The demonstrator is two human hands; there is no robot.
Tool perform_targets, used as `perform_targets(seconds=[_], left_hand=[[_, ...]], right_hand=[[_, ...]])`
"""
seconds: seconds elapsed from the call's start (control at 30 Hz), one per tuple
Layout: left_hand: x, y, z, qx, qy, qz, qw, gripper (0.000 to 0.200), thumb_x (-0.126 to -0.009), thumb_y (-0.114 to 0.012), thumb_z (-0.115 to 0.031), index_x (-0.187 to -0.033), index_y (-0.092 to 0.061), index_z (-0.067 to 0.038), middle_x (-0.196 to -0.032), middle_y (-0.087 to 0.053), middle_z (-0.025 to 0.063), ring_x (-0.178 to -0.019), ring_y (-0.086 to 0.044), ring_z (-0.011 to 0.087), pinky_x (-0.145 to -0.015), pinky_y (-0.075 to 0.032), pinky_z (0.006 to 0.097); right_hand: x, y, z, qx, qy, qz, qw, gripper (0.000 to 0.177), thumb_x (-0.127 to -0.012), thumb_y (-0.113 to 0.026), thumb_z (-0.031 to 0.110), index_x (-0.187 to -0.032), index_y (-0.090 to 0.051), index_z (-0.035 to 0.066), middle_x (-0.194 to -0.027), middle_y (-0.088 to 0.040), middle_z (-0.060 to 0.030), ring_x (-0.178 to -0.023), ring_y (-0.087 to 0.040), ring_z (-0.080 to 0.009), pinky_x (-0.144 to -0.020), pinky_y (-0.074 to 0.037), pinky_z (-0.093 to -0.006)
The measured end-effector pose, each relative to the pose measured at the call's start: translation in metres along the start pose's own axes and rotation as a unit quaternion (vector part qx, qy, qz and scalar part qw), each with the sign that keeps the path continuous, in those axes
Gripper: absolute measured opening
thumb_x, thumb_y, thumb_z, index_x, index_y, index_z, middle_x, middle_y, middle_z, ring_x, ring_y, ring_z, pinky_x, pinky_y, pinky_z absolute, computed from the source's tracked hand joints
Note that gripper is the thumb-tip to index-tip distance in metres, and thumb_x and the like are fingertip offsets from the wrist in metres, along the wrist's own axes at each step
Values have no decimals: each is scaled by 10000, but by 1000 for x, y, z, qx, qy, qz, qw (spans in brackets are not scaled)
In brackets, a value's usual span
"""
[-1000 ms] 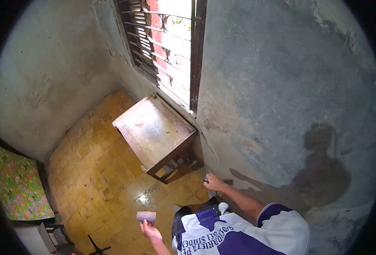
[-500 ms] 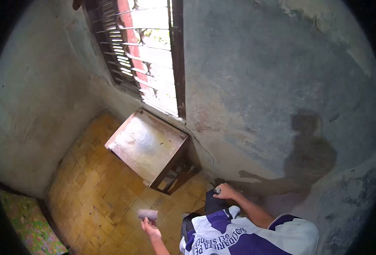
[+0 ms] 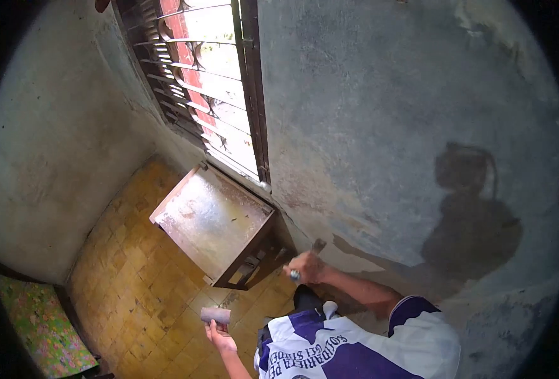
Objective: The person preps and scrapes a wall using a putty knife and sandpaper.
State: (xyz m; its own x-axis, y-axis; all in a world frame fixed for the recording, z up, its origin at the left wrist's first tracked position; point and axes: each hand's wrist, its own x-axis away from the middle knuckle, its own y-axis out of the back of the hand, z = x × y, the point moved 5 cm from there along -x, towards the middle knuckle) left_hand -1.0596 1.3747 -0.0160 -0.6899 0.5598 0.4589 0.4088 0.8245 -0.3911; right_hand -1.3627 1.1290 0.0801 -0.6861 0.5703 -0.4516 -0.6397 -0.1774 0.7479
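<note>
In my judgement the wall work is near its start: the wall [image 3: 380, 126] is patchy and stained almost everywhere, and only a low part close to the floor [image 3: 140, 284] is under the tool. The right hand [image 3: 306, 268] has its fingers closed fully around the handle of a small scraper [image 3: 317, 246], whose blade touches the wall, near the wooden bench [image 3: 213, 221]. The left hand [image 3: 220, 335] holds a short grey roll [image 3: 216, 314], fingers curled around it, above the floor

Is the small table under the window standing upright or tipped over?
Upright: the table shows its flat top upward, legs below on the floor.
</note>
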Motion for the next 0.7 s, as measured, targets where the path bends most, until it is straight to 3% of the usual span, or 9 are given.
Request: perform_targets(seconds=[0.03,0.13,0.27,0.3,0.4,0.43,0.57,0.67,0.7], left_hand=[[1,-8,1,3,-5,0,1000,430,-903,-577,-177,-1308,-461,-89,-1189,-580,58,-1019,-583,175,-837,-468,298],[7,-24,7,8,-9,-6,1000,435,-903,-572,-173,-1314,-456,-90,-1194,-580,58,-1029,-581,173,-851,-469,302],[-1,-54,13,8,-11,-1,1000,426,-905,-572,-184,-1306,-465,-88,-1197,-581,56,-1042,-577,173,-861,-470,313],[-2,-58,13,7,-15,-2,1000,422,-906,-572,-186,-1303,-469,-87,-1196,-581,56,-1044,-577,174,-860,-472,312],[-3,-61,16,-2,-11,-7,1000,406,-911,-567,-181,-1295,-478,-84,-1201,-580,59,-1050,-578,175,-868,-471,313],[-6,-64,20,-1,-11,-3,1000,405,-912,-565,-177,-1296,-478,-84,-1204,-580,61,-1050,-579,175,-870,-471,313],[-9,-62,20,9,-2,-6,1000,396,-912,-562,-161,-1292,-482,-82,-1211,-579,70,-1048,-584,180,-873,-472,318],[-11,-54,18,16,-16,-2,1000,400,-911,-562,-158,-1295,-478,-82,-1213,-579,74,-1048,-587,186,-868,-475,313],[-9,-56,18,19,-12,-2,1000,403,-911,-561,-158,-1298,-475,-82,-1214,-579,74,-1047,-586,187,-869,-473,313]], right_hand=[[-4,8,-24,-31,19,-52,998,251,-835,-632,184,-614,-539,111,-557,-532,-101,-511,-565,-294,-446,-426,-414],[-15,-3,-63,47,31,-48,997,281,-866,-599,213,-612,-525,118,-541,-527,-99,-490,-564,-291,-457,-441,-417],[-12,-18,-30,-25,86,11,996,249,-878,-590,199,-658,-535,98,-589,-550,-109,-522,-579,-301,-465,-444,-405],[-14,-9,-37,-65,90,-56,992,279,-873,-605,189,-626,-517,95,-562,-532,-114,-514,-576,-299,-451,-430,-399],[-25,13,-81,32,-8,-62,998,286,-865,-620,202,-621,-518,96,-531,-513,-106,-480,-563,-293,-431,-418,-403],[-30,7,-77,20,35,-42,998,270,-846,-640,204,-628,-519,102,-516,-509,-104,-446,-550,-301,-417,-417,-415],[-29,8,-54,3,49,-6,999,240,-821,-657,206,-644,-532,104,-538,-534,-107,-495,-588,-292,-448,-446,-420],[-14,8,-116,-19,-119,-76,990,268,-822,-656,206,-613,-524,101,-544,-541,-110,-481,-585,-288,-453,-447,-424],[-19,3,-106,2,-126,-63,990,295,-826,-657,201,-592,-519,89,-549,-554,-121,-464,-579,-303,-452,-445,-430]])
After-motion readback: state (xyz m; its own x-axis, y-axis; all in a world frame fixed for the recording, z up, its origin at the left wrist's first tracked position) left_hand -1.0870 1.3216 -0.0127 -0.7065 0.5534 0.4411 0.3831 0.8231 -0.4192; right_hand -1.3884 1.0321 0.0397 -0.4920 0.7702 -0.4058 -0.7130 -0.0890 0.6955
